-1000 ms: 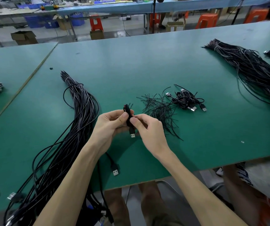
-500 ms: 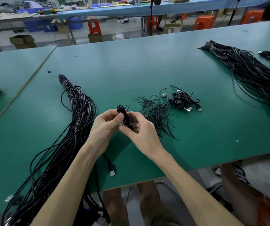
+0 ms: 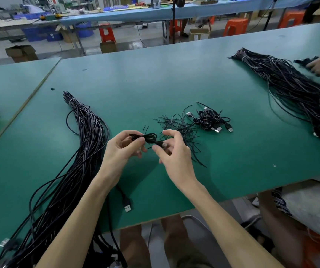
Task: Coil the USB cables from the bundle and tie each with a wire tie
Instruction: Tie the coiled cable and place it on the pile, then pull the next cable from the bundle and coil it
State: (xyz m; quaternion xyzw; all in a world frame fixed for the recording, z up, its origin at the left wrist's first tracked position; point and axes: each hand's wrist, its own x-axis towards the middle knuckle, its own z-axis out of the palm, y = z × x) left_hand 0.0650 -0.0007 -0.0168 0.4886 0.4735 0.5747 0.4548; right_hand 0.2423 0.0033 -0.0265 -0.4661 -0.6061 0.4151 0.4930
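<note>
The green bench (image 3: 232,176) carries a loose USB plug (image 3: 128,206) near its front edge. The big bundle (image 3: 82,151) runs away along the left. Just above the bench, the coiled cable (image 3: 150,137) lies crosswise, its long axis left to right, its plug end lower at the right. The left hand (image 3: 120,149) pinches the coil's left end; the right hand (image 3: 174,153), fingers curled, pinches the plug end. Beyond lie the wire ties (image 3: 178,128), then the tied coils (image 3: 209,120). A second bundle (image 3: 294,93) lies far right. Farther off, blue tables (image 3: 213,8) and orange stools (image 3: 234,26) stand on the workshop floor.
</note>
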